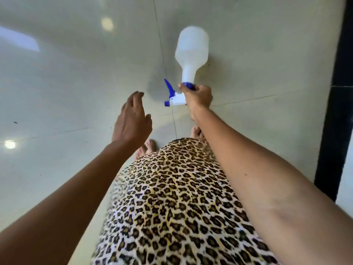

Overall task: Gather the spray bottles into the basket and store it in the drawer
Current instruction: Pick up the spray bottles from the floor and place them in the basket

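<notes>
My right hand (198, 96) pinches the white spray bottle (192, 54) by its blue collar; left hand (131, 119) hangs open, empty. Gripped so narrowly, it could swing loose onto the tiled floor (66, 83).

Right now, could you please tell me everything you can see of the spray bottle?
The spray bottle has a white, slightly translucent plastic body, a blue collar, a white spray head and a blue trigger and nozzle tip. The right hand grips it with fingers curled round the collar and head; nothing else visibly touches it. Its base points away from the camera, toward the tiled floor, the nozzle to the person's left. The body looks blurred.
</notes>
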A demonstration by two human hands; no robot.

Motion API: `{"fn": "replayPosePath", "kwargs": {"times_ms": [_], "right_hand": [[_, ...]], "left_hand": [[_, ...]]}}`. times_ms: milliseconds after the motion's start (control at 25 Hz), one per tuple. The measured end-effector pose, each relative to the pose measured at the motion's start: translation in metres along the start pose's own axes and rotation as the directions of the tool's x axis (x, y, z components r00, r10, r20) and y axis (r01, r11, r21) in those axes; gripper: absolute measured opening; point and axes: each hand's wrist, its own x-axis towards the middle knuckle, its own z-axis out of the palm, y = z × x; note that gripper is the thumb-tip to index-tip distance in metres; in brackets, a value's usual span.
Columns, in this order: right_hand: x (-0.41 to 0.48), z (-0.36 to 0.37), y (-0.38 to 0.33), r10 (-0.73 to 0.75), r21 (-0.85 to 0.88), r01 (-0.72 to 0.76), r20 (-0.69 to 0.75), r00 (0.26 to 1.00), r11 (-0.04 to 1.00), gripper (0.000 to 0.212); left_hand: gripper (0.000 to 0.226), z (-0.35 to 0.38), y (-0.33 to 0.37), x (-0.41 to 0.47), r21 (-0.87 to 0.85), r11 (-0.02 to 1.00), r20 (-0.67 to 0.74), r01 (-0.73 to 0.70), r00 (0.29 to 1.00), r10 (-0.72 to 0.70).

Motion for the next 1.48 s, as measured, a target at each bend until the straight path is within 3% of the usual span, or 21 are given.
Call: {"fn": "replayPosePath", "kwargs": {"times_ms": [120,360,480,600,760,880,1000,1160,1320,1480], "right_hand": [[-0.046,-0.049,-0.034,0.004,0.011,-0.004,-0.015,1.000,1.000,0.032],[-0.195,-0.206,-0.151,-0.290,0.008,0.291,-0.064,0.955,0.957,0.038],[-0.269,-0.284,-0.211,-0.468,-0.058,0.465,-0.053,0.882,0.883,0.036],[-0.359,-0.358,-0.253,-0.605,-0.120,0.596,-0.062,0.794,0.794,0.033],[-0.490,-0.439,-0.254,-0.702,-0.184,0.679,-0.115,0.703,0.710,0.027],[-0.565,-0.490,-0.218,-0.688,-0.186,0.663,-0.231,0.688,0.725,0.023],[-0.623,-0.537,-0.156,-0.623,-0.125,0.624,-0.346,0.702,0.772,0.021],[-0.680,-0.573,-0.063,-0.530,-0.061,0.573,-0.471,0.706,0.817,0.017],[-0.750,-0.602,0.078,-0.335,0.057,0.495,-0.669,0.664,0.867,0.018],[-0.819,-0.624,0.220,-0.179,0.077,0.373,-0.776,0.605,0.925,0.009]], "left_hand": [[0.056,-0.049,0.037,-0.031,-0.010,0.999,-0.009,-0.053,0.999,0.053],[0.046,-0.199,0.155,-0.130,-0.023,0.946,-0.097,-0.324,0.942,0.321],[0.046,-0.261,0.210,-0.170,-0.021,0.881,-0.202,-0.473,0.865,0.460],[0.050,-0.313,0.254,-0.230,0.010,0.764,-0.205,-0.645,0.747,0.633],[0.047,-0.360,0.301,-0.318,-0.030,0.597,-0.239,-0.802,0.586,0.775],[0.035,-0.363,0.330,-0.386,-0.054,0.435,-0.125,-0.899,0.438,0.890],[0.033,-0.334,0.352,-0.457,-0.108,0.346,0.048,-0.932,0.342,0.938],[0.019,-0.275,0.372,-0.543,-0.186,0.284,0.159,-0.941,0.256,0.953],[0.017,-0.188,0.374,-0.649,-0.283,0.170,0.316,-0.944,0.076,0.946],[0.019,-0.095,0.359,-0.754,-0.408,0.174,0.422,-0.896,-0.016,0.907]]}}
